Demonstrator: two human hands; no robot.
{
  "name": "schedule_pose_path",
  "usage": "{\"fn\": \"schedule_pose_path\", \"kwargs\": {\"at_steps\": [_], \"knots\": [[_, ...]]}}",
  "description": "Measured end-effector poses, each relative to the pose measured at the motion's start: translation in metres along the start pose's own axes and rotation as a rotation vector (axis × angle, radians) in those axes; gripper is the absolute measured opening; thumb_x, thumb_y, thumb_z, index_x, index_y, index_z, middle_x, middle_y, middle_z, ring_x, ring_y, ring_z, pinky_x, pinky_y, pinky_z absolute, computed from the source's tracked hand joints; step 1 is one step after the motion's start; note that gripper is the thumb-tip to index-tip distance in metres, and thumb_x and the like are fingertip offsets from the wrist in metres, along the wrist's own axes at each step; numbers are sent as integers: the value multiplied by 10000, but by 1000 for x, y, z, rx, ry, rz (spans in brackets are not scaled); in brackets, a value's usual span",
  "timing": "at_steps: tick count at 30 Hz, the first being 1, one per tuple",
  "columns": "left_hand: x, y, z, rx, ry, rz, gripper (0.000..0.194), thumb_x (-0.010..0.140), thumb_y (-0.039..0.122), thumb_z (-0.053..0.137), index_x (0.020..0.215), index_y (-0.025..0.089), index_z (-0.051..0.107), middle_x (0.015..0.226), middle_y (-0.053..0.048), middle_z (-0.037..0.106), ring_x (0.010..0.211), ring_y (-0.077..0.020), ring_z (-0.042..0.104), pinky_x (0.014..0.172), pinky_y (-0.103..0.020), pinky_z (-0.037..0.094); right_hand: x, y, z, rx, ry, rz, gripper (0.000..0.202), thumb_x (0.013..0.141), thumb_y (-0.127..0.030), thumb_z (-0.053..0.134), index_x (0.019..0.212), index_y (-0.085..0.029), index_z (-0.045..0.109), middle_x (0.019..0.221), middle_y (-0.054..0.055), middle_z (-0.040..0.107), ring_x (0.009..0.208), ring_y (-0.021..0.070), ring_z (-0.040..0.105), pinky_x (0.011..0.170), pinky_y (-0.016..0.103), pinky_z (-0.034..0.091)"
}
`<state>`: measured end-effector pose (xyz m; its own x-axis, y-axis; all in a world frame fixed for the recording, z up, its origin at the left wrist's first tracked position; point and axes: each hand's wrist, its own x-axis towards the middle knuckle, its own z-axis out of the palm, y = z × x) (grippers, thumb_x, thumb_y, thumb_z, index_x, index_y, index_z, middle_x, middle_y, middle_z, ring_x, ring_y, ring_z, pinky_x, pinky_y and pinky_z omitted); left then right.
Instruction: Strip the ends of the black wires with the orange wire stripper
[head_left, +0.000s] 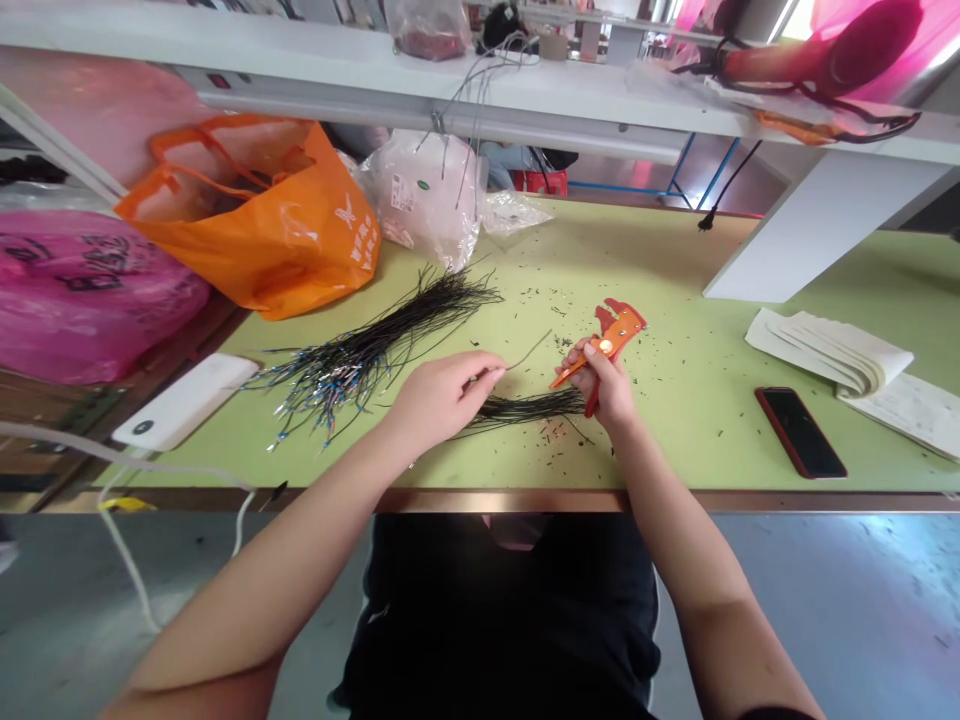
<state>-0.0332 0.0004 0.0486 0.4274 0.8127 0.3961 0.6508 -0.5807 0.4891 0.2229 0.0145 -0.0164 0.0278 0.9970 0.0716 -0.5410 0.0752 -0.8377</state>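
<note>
A thin dark wire (531, 350) is pinched between the thumb and fingers of my left hand (454, 392), its free end pointing right. My right hand (604, 385) is wrapped round the handles of an orange and red wire stripper (618, 328), whose jaws point up and away from me. Between and below my hands lies a bundle of black wires (534, 405), partly hidden by my left hand. Farther left rests a larger bundle of black wires (397, 325) with blue and silver ends. Small dark clippings are scattered round the stripper.
An orange bag (277, 235), a pink bag (90, 290) and a clear plastic bag (427, 190) stand at the left and back. A white device (187, 402) lies front left. At right are a phone (801, 432), folded papers (829, 350) and a shelf support (806, 230).
</note>
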Motion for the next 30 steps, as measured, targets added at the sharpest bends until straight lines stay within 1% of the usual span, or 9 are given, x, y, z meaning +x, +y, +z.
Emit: {"fn": "schedule_pose_path", "kwargs": {"at_steps": [2,4,7,12,17,20,23,26,30], "knots": [[-2,-4,5,54,-58,22,288,1033,373,507,1033,248,766,983,-26,815,750,-186,726,705,-290,553,-4,0,3,-42,-89,49,299,813,-433,842,938,-214,682,819,-4,660,773,170,664,791,364,639],[-4,-7,11,76,-79,25,314,1044,382,483,1057,254,769,1008,-32,819,801,-205,750,740,-305,573,-7,1,4,-76,-161,81,294,829,-419,833,982,-211,693,835,-2,679,785,171,682,776,354,642],[-5,-11,18,74,-102,29,336,1054,392,460,1074,257,767,1035,-37,819,859,-218,765,765,-317,588,-9,4,5,-113,-215,85,294,853,-411,816,1035,-211,699,846,-1,696,807,179,704,754,345,647],[-2,-16,21,14,-127,49,321,1058,383,457,1069,259,753,1036,-27,816,844,-202,762,773,-307,579,-8,7,6,-132,-139,47,368,843,-408,839,1117,-232,667,825,-11,722,793,183,723,734,338,645],[3,-22,25,-52,-167,16,312,1051,383,466,1065,244,745,947,-26,803,727,-180,721,691,-287,546,-8,6,5,-161,-123,37,279,830,-420,856,929,-221,688,805,-9,720,813,179,729,788,344,645],[8,-21,34,-104,-190,-6,311,1048,400,484,1098,236,744,907,-15,789,608,-149,652,611,-270,496,-8,8,6,-202,-139,32,276,833,-430,851,920,-216,699,811,-1,723,813,182,728,809,363,643],[14,-17,47,-108,-161,48,302,1055,395,500,1128,238,748,959,-22,792,651,-146,660,648,-270,496,-9,10,7,-258,-156,1,254,854,-430,831,919,-216,711,813,2,722,796,173,716,823,358,631],[22,-14,60,-57,-100,119,294,1065,380,510,1067,231,764,921,-28,783,717,-164,684,666,-275,491,-10,10,7,-255,-167,-4,220,869,-403,823,927,-221,714,804,-5,711,772,161,695,796,331,623],[26,-19,68,-5,18,196,281,1072,353,528,1007,213,763,813,-18,743,678,-157,665,614,-269,463,-11,3,2,-167,-271,137,202,927,-397,759,937,-208,689,821,10,696,793,181,690,739,339,634]]}}
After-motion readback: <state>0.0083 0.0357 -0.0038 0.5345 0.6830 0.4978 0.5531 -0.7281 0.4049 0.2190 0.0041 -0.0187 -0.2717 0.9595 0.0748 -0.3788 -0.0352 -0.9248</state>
